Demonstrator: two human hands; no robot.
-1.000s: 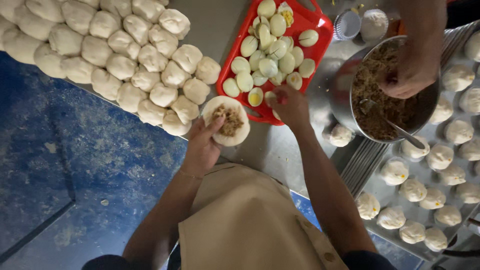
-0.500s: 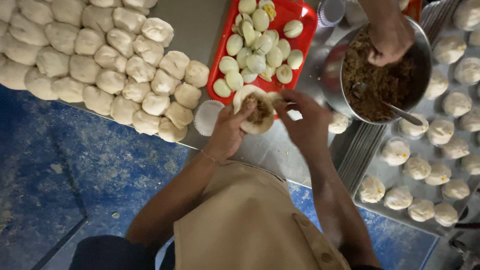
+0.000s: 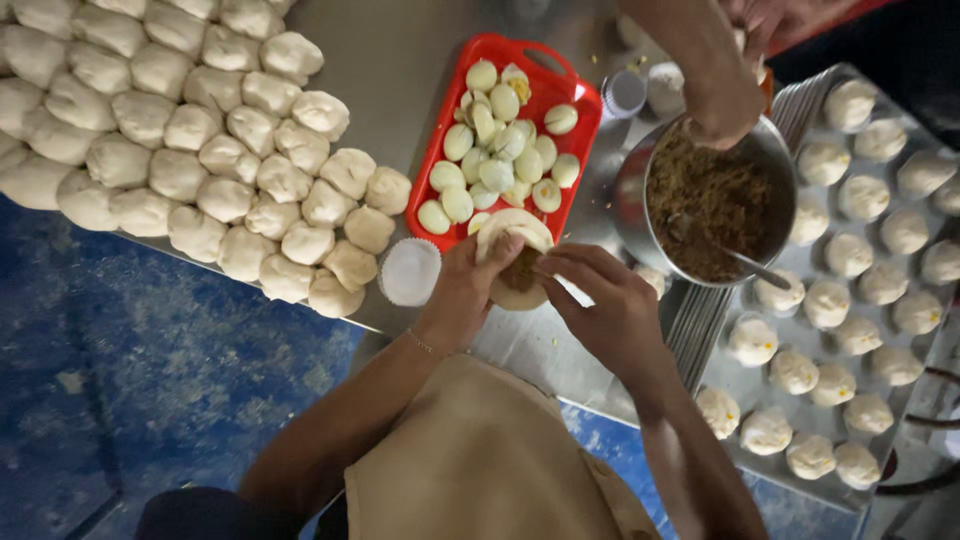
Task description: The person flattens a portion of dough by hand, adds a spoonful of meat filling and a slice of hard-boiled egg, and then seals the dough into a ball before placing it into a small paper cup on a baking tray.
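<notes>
A flattened round of dough [image 3: 512, 232] with brown filling in its middle sits in my left hand [image 3: 470, 285], whose fingers curl up around it. My right hand [image 3: 600, 305] pinches the dough's right edge with its fingertips. Both hands hover over the steel table just in front of a red tray [image 3: 585, 115] that carries several halved boiled eggs [image 3: 495, 140]. An empty white paper cup liner [image 3: 410, 270] lies on the table beside my left wrist.
Many raw dough balls [image 3: 180, 130] are piled at the left. A steel bowl of brown filling [image 3: 715, 195] with a spoon stands at the right, another person's hand [image 3: 725, 100] on its rim. Filled buns [image 3: 850, 300] in liners fill a metal tray at right.
My left hand brought the filled dough round from beside the dough pile to the tray's front. My right hand came off the egg tray and now pinches the dough's edge.
</notes>
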